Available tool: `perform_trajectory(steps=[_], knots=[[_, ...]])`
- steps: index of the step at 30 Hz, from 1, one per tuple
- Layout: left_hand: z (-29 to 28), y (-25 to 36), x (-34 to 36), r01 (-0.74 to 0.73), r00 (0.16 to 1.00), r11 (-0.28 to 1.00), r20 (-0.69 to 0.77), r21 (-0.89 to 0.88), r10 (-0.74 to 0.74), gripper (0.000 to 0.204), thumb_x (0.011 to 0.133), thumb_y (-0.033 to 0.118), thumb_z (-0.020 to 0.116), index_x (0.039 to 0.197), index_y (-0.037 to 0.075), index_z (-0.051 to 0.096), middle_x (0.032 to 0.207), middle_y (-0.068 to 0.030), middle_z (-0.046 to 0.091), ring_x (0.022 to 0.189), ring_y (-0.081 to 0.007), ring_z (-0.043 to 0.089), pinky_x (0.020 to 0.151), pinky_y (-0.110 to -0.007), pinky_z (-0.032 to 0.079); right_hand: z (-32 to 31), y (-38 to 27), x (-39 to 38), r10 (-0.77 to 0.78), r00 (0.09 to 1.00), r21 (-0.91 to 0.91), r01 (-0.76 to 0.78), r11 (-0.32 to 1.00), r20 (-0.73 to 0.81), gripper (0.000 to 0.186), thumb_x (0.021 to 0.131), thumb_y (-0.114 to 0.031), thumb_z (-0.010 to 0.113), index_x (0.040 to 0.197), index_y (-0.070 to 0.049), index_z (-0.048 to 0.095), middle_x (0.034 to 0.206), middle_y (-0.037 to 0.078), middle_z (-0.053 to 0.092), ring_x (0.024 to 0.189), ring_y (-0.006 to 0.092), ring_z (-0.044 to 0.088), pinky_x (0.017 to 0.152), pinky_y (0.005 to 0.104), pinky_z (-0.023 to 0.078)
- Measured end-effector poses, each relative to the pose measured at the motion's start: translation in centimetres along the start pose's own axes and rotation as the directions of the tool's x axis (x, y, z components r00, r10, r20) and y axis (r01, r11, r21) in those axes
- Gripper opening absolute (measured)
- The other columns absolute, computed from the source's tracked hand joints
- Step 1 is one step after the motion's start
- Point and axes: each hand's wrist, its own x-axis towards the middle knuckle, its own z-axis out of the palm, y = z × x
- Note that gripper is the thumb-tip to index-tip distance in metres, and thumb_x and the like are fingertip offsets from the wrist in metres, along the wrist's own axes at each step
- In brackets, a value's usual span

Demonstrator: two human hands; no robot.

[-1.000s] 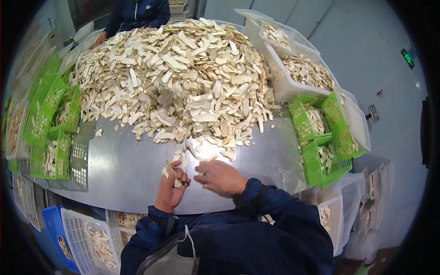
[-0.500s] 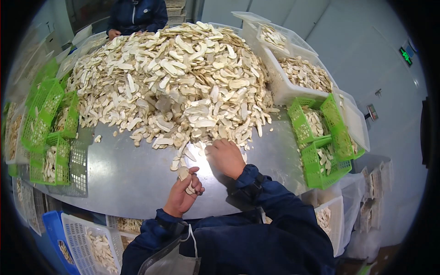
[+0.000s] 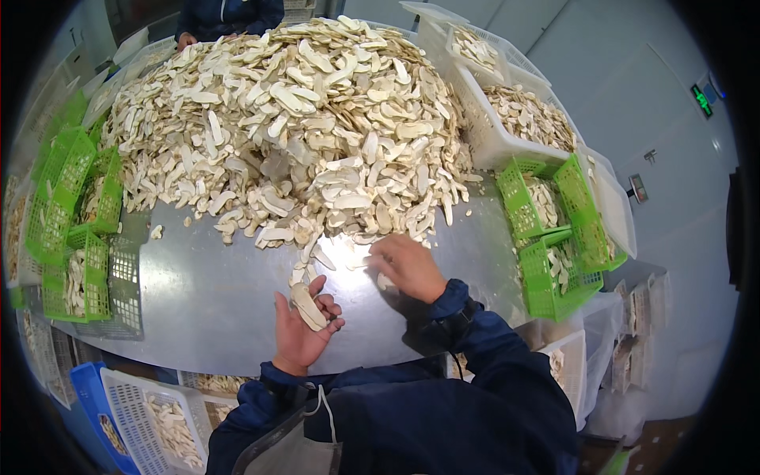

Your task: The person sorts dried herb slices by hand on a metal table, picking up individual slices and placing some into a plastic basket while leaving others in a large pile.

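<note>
My left hand (image 3: 304,336), palm turned up, has its fingers curled around pale mushroom slices, a long one (image 3: 309,310) uppermost. My right hand (image 3: 400,265) is bent down over the table just in front of the big mound of slices (image 3: 301,134); its fingers are curled, with a white piece partly showing beneath them, and what they grip is unclear. Loose slices trail from the mound toward my left hand across the shiny steel table (image 3: 206,285).
Green mesh baskets with slices line the table's left (image 3: 55,206) and right (image 3: 538,261). A white crate (image 3: 507,142) of slices sits back right. Below the near edge are white (image 3: 127,396) and blue (image 3: 99,416) crates. Another person (image 3: 229,16) in dark blue stands across the table.
My right hand moved forward to the mound, then slightly right. My left hand shifted down, then slightly left, and turned more palm-up, showing a long slice lying across its fingers.
</note>
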Motion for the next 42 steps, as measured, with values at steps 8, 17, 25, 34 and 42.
perform_trajectory(steps=[8,17,25,34,42], knots=[[-1.8,0.1,0.0,0.031,0.993,0.995,0.121,-0.096,-0.02,0.065,0.106,0.054,0.025,0.143,0.005,0.045,0.114,-0.0156,0.063,0.104,-0.031,0.061,0.093,-0.047,0.051,1.6,-1.4,0.7,-0.191,0.978,-0.228,0.205,0.952,0.084,0.019,0.083,-0.021,0.07,0.098,-0.01,0.068,0.095,0.009,0.063,0.095,0.0301,0.059,0.085,0.0411,0.048],[0.4,-0.1,-0.3,-0.048,0.997,0.999,-0.053,-0.002,0.048,0.063,0.106,0.055,0.025,0.145,0.009,0.042,0.132,-0.0176,0.057,0.131,-0.0343,0.05,0.112,-0.05,0.038,1.2,-3.9,1.9,0.144,0.944,0.139,-0.191,0.972,0.295,0.032,0.091,-0.028,0.068,0.107,-0.002,0.061,0.084,0.01,0.068,0.076,0.027,0.067,0.071,0.0375,0.053],[-1.2,0.0,-0.5,0.016,0.999,0.997,0.038,0.08,-0.019,0.056,0.105,0.046,0.044,0.148,0.01,0.037,0.12,-0.0103,0.062,0.114,-0.0268,0.06,0.1,-0.044,0.049,5.2,-4.7,4.6,-0.053,0.997,-0.057,0.056,0.997,0.056,0.035,0.09,-0.029,0.065,0.115,-0.005,0.058,0.09,0.016,0.068,0.081,0.0353,0.067,0.072,0.0437,0.053],[-0.1,-0.3,-0.4,-0.002,0.998,0.98,0.054,0.198,-0.009,0.06,0.1,0.033,0.059,0.149,0.009,0.035,0.116,-0.0066,0.062,0.111,-0.0241,0.059,0.099,-0.043,0.049,2.1,-3.1,2.8,0.205,0.942,0.015,-0.216,0.976,0.265,0.022,0.092,-0.024,0.062,0.101,-0.004,0.065,0.089,0.014,0.067,0.082,0.0341,0.066,0.072,0.0421,0.052],[0.8,0.0,-0.7,0.001,1.0,0.99,-0.015,0.142,0.001,0.067,0.097,0.029,0.064,0.152,0.009,0.03,0.12,-0.0099,0.062,0.113,-0.0262,0.06,0.101,-0.045,0.048,4.5,-4.5,5.0,-0.285,0.95,-0.162,0.304,0.939,0.13,0.034,0.081,-0.011,0.06,0.113,-0.013,0.07,0.11,0.006,0.062,0.106,0.0257,0.058,0.086,0.0362,0.049]])
